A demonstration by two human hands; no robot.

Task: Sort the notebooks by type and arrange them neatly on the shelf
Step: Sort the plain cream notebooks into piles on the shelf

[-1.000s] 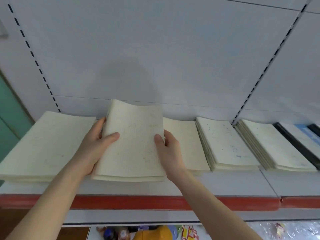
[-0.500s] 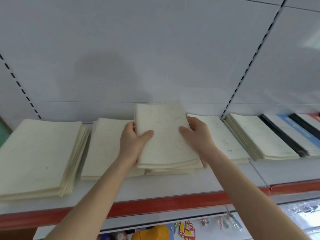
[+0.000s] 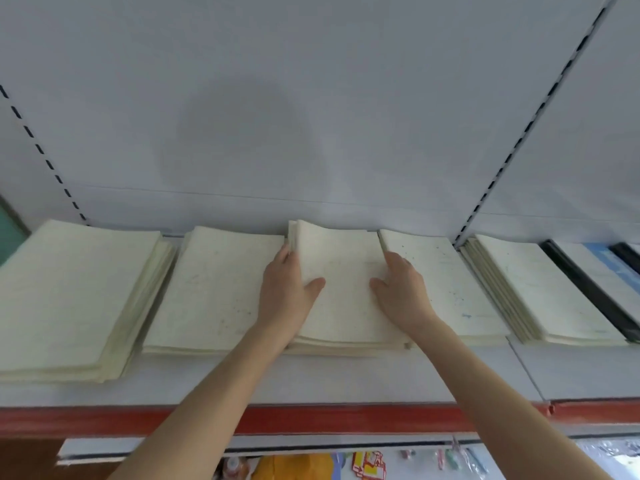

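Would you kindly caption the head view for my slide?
Left hand and right hand grip a cream notebook stack on the shelf.

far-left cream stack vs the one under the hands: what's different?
The far-left stack lies untouched; the held stack has the left hand and right hand gripping its sides. The far-left stack's right edge is fanned out in steps; the held stack's edges look closer to flush. Both are cream notebooks lying flat on the shelf.
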